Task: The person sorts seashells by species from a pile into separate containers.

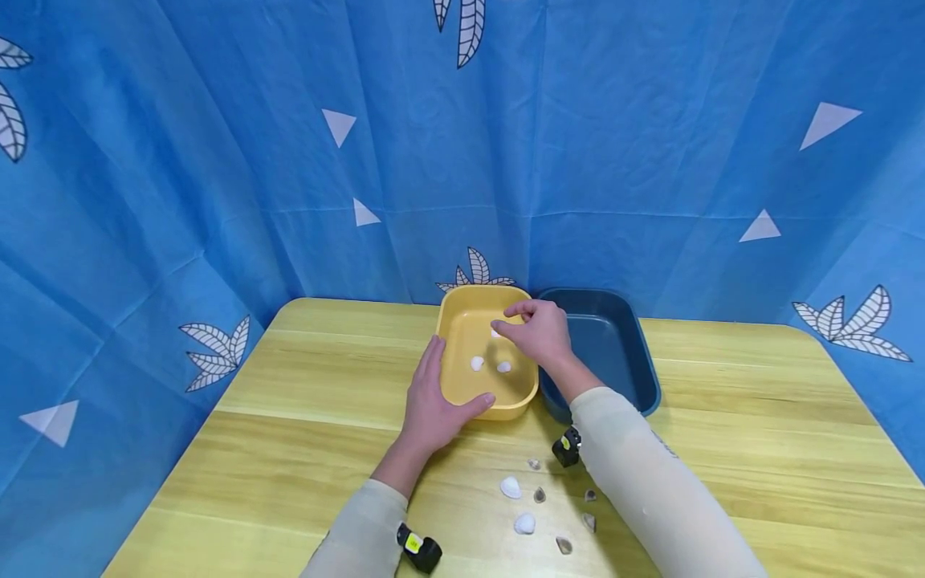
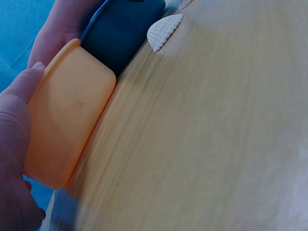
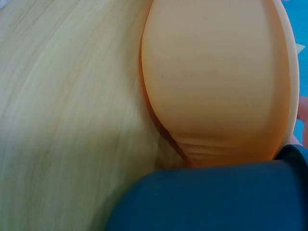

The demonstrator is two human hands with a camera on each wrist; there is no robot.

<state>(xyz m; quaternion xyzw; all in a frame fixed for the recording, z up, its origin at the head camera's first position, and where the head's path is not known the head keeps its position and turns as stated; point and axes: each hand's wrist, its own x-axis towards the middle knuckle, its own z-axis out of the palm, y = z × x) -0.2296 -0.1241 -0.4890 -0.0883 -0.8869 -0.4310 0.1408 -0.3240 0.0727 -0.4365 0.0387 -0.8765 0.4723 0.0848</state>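
A yellow plastic bin (image 1: pixel 454 388) stands on the table with several white seashells inside, among them a rounded shell (image 1: pixel 477 364) and a smaller shell (image 1: pixel 503 367). My left hand (image 1: pixel 431 405) holds its near left corner, fingers along the left wall and thumb on the front rim; the left wrist view shows that thumb (image 2: pixel 24 85) at the rim. Over the bin's right side is my right hand (image 1: pixel 540 327), thumb and index fingertips apart. Another white shell (image 1: pixel 495 332) shows just under its thumb. In the right wrist view, only a bit of fingers (image 3: pixel 303 109) appears behind the bin.
A dark blue bin (image 1: pixel 603 341) adjoins the yellow one on the right. On the near table lie white shells such as a fan-shaped one (image 1: pixel 510 487) and another (image 1: pixel 524 523), plus several small brownish shells (image 1: pixel 564 545). A blue curtain (image 1: pixel 462 144) hangs behind the table.
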